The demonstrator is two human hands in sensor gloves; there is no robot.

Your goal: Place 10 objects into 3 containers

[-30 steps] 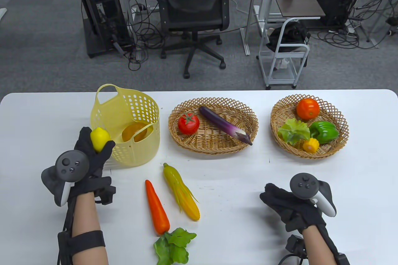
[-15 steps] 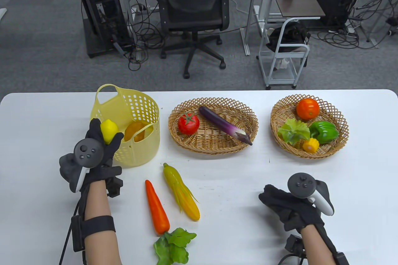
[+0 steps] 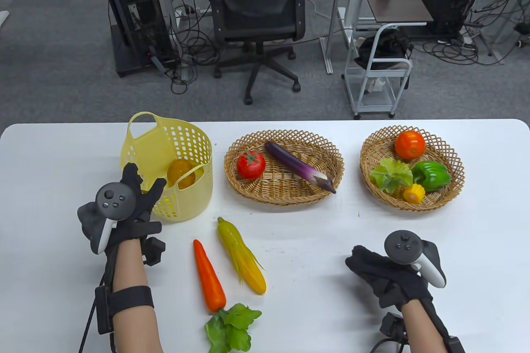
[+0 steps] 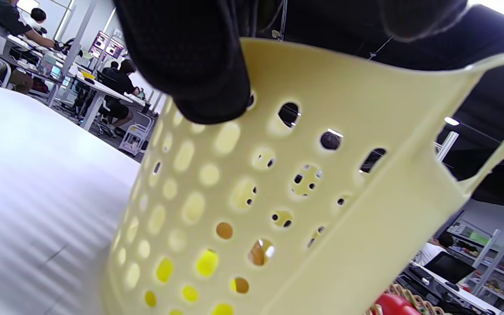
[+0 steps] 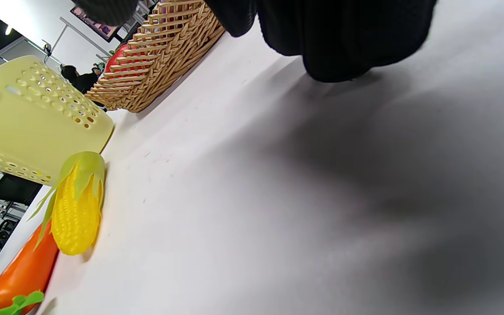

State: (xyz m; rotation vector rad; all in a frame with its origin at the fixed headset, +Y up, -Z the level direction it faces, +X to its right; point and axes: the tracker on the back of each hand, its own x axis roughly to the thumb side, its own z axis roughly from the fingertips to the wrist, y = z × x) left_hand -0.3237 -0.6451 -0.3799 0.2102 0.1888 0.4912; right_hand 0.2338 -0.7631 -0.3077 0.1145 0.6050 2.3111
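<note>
Table view shows the left hand [image 3: 134,198] spread at the near rim of the yellow basket [image 3: 182,154], holding nothing; a lemon shows through the holes [image 4: 206,262]. Right hand [image 3: 383,272] rests curled on the table [image 3: 310,237], its grip unclear. Carrot [image 3: 209,276] and corn [image 3: 241,255] lie between the hands.

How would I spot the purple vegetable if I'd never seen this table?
Find the shallow woven wicker basket in the middle of the white table. The long glossy purple eggplant lies diagonally in it. Its only neighbour there is a round red tomato.
</note>
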